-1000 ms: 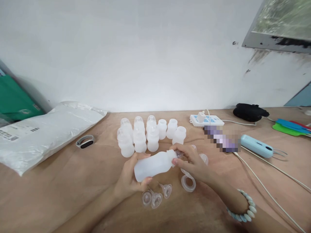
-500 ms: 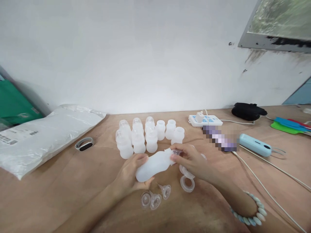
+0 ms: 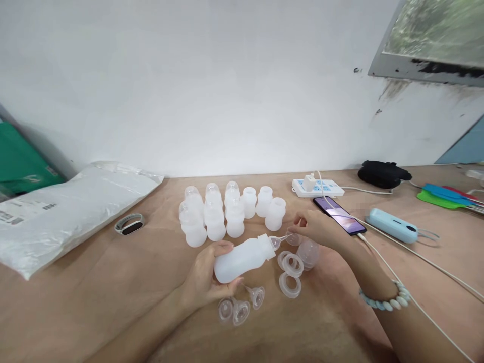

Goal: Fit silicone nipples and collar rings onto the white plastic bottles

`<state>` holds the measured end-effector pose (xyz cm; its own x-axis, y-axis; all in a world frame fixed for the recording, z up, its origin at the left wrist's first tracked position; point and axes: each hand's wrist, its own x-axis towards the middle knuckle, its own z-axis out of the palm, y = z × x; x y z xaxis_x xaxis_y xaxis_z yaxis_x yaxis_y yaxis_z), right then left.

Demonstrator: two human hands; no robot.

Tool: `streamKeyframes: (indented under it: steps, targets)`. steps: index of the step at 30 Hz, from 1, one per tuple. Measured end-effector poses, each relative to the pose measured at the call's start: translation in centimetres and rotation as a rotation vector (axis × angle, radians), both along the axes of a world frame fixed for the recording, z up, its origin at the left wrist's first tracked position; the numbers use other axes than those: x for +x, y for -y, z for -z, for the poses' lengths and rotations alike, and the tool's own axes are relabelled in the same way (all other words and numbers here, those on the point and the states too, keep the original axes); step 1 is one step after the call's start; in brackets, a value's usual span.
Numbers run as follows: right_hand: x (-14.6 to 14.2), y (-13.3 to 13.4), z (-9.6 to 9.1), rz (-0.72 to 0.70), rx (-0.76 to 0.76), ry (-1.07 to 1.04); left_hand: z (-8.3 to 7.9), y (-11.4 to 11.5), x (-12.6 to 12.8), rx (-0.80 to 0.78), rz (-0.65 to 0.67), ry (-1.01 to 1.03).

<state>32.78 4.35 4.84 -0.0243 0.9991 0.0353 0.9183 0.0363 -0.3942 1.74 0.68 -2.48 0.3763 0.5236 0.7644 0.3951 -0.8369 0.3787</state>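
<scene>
My left hand (image 3: 207, 272) is wrapped round a frosted white baby bottle (image 3: 242, 259), tilted with its mouth to the right. A clear bottle nipple (image 3: 275, 243) sits in that mouth, its thin tip drawn out. Pinched fingers of my right hand (image 3: 308, 225) are at this tip. Below the bottle lie three loose clear nipples (image 3: 241, 311). Screw rings (image 3: 290, 286) and clear domed caps (image 3: 309, 253) lie below my right hand. Behind, several capped bottles (image 3: 215, 222) stand beside three uncapped bottles (image 3: 275, 214).
At left lie a white plastic parcel (image 3: 91, 201) and a fitness band (image 3: 129, 224). To the right are a power strip (image 3: 317, 188), a phone (image 3: 338, 214) with its cable, a light blue device (image 3: 393, 225) and a black case (image 3: 383, 174). A wall (image 3: 227, 101) rises behind the table.
My right hand has moved from the bottle's mouth up and right, to the nipple's tip, which is now drawn out. The left hand still holds the bottle in nearly the same place.
</scene>
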Motion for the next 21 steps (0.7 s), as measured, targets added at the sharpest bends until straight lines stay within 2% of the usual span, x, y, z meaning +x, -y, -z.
streamKeyframes:
  steps: [4, 9, 11, 16, 21]
  targets:
    - [0.5, -0.2, 0.1, -0.039, -0.023, -0.057, 0.0, 0.1, 0.0, -0.041, -0.038, 0.001]
    - [0.8, 0.1, -1.5, -0.053, 0.068, -0.194, -0.5, 0.3, 0.1, -0.109, -0.096, 0.02]
    - [0.9, 0.4, -2.4, -0.083, 0.094, -0.315, -0.8, 0.3, 0.2, -0.131, -0.112, 0.033]
    - [0.7, 1.6, -4.0, -0.221, 0.065, -0.794, -1.4, 0.4, 0.3, -0.16, -0.121, 0.063]
    - [-1.3, 2.5, -3.8, -0.358, -0.044, -0.914, -0.9, 0.4, 0.3, -0.147, -0.075, 0.074]
